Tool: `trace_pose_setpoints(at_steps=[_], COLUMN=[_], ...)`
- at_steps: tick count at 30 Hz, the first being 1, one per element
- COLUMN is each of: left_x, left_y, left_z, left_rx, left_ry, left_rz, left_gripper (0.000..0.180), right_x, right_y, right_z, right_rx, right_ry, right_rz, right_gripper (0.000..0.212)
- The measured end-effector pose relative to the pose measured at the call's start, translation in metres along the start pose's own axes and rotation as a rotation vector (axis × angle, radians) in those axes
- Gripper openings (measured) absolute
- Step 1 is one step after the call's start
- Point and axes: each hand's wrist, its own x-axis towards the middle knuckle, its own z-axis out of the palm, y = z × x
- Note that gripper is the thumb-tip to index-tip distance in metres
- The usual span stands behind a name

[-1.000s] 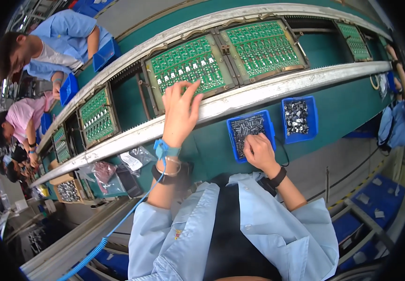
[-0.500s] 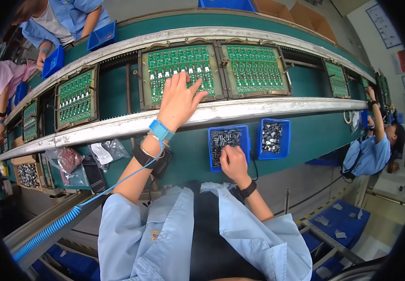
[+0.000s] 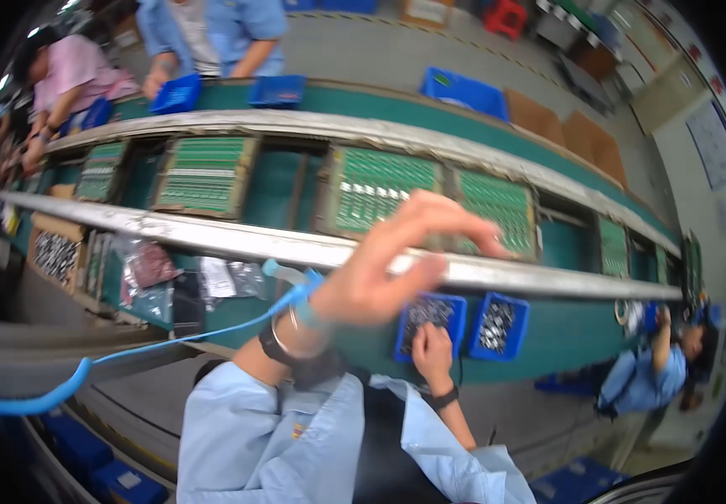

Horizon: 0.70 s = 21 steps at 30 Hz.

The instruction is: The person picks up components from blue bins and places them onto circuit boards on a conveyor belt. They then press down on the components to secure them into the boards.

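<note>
My left hand [image 3: 380, 265] is raised in front of the conveyor's near rail, blurred, with its thumb apart from its curved fingers and nothing seen in them. A blue wrist strap with a coiled cord circles that wrist. Behind it a framed panel of green circuit boards [image 3: 371, 186], with a row of white parts, lies on the line; another green panel [image 3: 497, 202] sits to its right. My right hand [image 3: 434, 351] reaches into a blue bin [image 3: 399, 340] of small black components [image 3: 430, 312]. Its fingers are bunched, and what they hold is hidden.
A second blue bin [image 3: 522, 332] of black and silver parts stands to the right. Metal rails [image 3: 237, 241] border the line. At left lie plastic bags [image 3: 151, 267] and a carton of parts [image 3: 55, 255]. Co-workers stand across the line and at far right [image 3: 644, 370].
My left hand has lifted off the circuit board panel toward me, its thumb and fingers apart. The right hand stays at the bin of black components. The whole view has shifted and tilted.
</note>
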Motion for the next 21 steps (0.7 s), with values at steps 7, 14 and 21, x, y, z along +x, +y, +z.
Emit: trace_pose_setpoints(at_steps=[7, 14, 21], left_x=[-0.038, -0.06, -0.054], left_y=[0.128, 0.164, 0.181], left_z=[-0.006, 0.016, 0.025], left_rx=[-0.037, -0.034, -0.102], left_ry=[0.21, 0.283, 0.305], left_rz=[0.256, 0.442, 0.546], left_gripper=[0.047, 0.052, 0.057], right_x=[-0.03, -0.061, -0.088], right_y=[-0.015, -0.018, -0.016], right_z=[-0.018, -0.018, -0.028], right_rx=[0.0, -0.009, -0.039], right_ry=[0.023, 0.061, 0.064], right_rz=[-0.028, -0.03, 0.036], right_gripper=[0.017, 0.019, 0.02])
